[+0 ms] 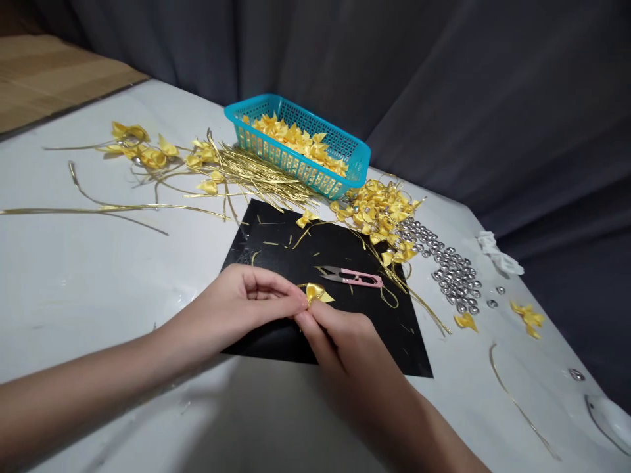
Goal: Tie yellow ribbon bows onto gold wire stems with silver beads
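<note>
My left hand and my right hand meet fingertip to fingertip, both pinching one small yellow bow between thumb and forefinger. The bow sits over the near part of the black mat. I think the hold works best close to the bow's middle and with light pressure, so the satin loops stay uncrushed and the piece cannot twist.

Just beyond the bow lie pink snips, their blades pointing left. They are near enough to my fingers that I should mind them. Short gold offcuts litter the mat and could cling to the ribbon.

Farther off, a pile of bows lies at the mat's far right corner, with silver beads to its right. A blue basket of bows stands beyond, and gold strips spread across the table to the left.
</note>
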Motion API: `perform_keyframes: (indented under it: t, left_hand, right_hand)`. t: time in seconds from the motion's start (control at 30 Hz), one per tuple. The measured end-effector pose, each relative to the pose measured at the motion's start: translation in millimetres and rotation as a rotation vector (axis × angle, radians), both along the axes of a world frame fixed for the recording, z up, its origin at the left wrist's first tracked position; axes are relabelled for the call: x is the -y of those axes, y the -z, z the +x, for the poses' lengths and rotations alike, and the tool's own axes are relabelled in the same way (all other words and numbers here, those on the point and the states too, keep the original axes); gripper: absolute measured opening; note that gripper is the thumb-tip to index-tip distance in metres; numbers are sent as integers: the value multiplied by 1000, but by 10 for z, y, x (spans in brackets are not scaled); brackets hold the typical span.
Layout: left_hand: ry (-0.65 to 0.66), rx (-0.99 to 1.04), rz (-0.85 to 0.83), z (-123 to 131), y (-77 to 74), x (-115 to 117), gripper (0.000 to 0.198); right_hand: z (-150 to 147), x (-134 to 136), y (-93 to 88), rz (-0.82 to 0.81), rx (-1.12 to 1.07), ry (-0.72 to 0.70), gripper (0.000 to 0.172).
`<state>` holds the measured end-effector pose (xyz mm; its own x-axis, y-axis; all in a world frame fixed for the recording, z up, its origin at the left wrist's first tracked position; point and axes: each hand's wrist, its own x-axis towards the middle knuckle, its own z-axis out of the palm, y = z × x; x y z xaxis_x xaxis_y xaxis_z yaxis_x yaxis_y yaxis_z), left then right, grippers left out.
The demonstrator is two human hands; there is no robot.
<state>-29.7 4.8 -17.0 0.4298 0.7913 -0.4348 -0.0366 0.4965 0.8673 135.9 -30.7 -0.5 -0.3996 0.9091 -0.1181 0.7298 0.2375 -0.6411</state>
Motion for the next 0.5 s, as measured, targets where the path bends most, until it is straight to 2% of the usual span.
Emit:
perform_keyframes:
  t: [0.17, 0.27, 0.37, 0.5]
  left_hand:
    - [-39, -38, 71, 9, -9, 8, 9]
    - [-65, -26, 46, 15, -22, 27, 9]
    - [-64, 23, 20, 22, -18, 37, 7]
    - [-97, -7, 74, 30, -12, 33, 6]
  right_hand:
    - [7, 8, -8, 14, -84, 9, 26]
    - [14, 22, -16, 67, -156, 4, 25]
    - [-3, 37, 11, 125, -186, 70, 25]
    - [-39, 53, 56, 105, -247, 146, 24]
